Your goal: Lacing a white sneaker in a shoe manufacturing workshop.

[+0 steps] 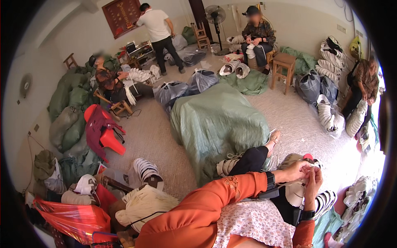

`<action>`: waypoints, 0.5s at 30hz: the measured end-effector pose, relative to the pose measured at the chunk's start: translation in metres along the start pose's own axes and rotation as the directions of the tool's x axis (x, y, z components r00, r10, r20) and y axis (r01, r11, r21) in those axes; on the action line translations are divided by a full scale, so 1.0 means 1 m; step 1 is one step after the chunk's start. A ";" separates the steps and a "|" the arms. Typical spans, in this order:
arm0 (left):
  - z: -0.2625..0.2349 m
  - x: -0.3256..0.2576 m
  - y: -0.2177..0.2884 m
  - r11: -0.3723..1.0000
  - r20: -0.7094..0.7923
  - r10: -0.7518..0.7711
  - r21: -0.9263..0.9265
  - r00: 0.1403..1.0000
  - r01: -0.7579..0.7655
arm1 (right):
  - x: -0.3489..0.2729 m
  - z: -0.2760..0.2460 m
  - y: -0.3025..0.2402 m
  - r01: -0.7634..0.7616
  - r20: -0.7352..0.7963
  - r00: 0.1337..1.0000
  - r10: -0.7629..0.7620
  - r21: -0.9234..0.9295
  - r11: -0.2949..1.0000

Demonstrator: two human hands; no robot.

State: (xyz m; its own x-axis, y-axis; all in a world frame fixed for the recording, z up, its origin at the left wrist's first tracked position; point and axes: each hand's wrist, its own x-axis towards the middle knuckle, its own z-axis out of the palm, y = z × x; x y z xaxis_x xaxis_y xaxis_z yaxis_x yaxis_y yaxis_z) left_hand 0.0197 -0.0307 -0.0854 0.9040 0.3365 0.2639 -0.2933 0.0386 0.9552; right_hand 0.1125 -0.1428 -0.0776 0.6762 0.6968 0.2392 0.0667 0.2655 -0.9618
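At the lower right, my left hand (295, 171) and my right hand (315, 181) meet with their fingertips pinched together. What they pinch is too small to make out. Just below them lies a pale cream piece (294, 195) that looks like a shoe upper, partly covered by my hands and wrists. Behind the fingers shows a small red round thing (307, 157). A nested stack of white, dark-edged pieces (326, 201) stands beside my right wrist. Across my lap spreads a flowered cloth (252, 219).
A heap under a green sheet (221, 115) fills the middle floor. Filled sacks (68, 99) line the left wall, near a red chair (109, 138). Co-workers sit around the room; one person (159, 31) stands at the back. A wooden stool (283, 66) stands far right.
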 end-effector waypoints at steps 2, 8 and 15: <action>-0.001 0.000 0.001 0.999 -0.014 -0.048 -0.016 0.999 0.048 | 0.001 0.000 0.002 0.013 -0.005 1.000 -0.013 0.048 0.999; -0.001 0.001 0.004 0.994 0.017 -0.075 -0.076 0.997 0.076 | 0.004 -0.004 0.005 -0.030 0.011 0.999 0.030 0.026 0.999; 0.002 -0.006 0.029 0.991 -0.061 -0.012 0.131 0.998 0.020 | 0.007 -0.003 0.007 -0.020 0.003 1.000 0.020 -0.048 0.999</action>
State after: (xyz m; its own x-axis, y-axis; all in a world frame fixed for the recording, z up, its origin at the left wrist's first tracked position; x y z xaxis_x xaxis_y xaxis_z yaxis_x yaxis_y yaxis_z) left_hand 0.0059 -0.0334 -0.0593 0.8866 0.3930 0.2437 -0.2318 -0.0784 0.9696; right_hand 0.1202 -0.1380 -0.0826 0.6752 0.7040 0.2202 0.0883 0.2192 -0.9717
